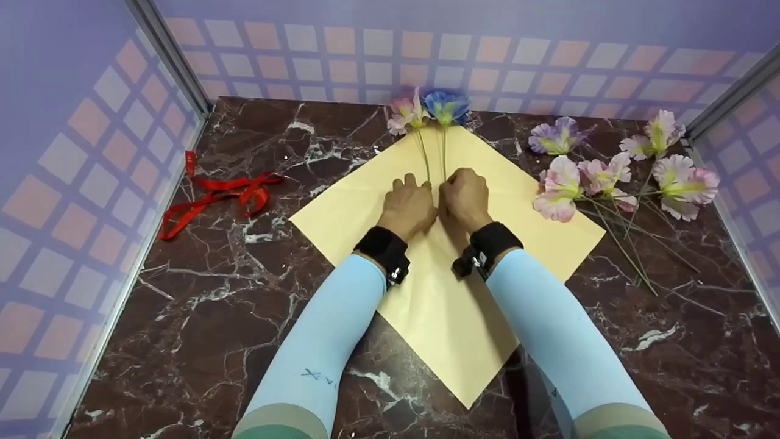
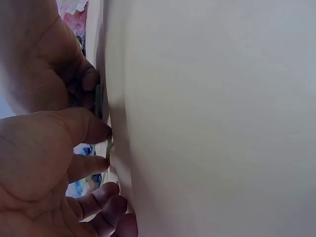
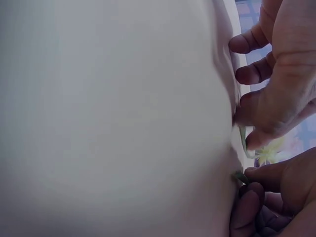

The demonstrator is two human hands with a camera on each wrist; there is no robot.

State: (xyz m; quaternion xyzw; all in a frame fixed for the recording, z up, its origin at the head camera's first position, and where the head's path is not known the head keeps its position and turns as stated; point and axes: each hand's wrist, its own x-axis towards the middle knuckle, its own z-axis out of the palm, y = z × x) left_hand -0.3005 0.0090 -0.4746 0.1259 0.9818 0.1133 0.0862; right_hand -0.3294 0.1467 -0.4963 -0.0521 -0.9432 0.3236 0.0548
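Paper (image 1: 347, 213) lies on the counter (image 1: 213, 341), ribbon (image 1: 219, 185) to its left, two flowers (image 1: 446, 110) across its far corner, other flowers (image 1: 559, 189) at its right.

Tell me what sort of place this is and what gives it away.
Probably a small partitioned work booth, perhaps for crafts: patterned panels wall in a dark marbled tabletop on three sides, and long-stemmed flowers lie on it as materials.

Showing a hand-drawn X-like sign (image 1: 310, 374) and a smaller, unclear mark (image 1: 329, 381) on the light-blue left sleeve (image 1: 329, 326); bearing an illegible scrawl (image 1: 554, 394) on the right sleeve (image 1: 557, 323).
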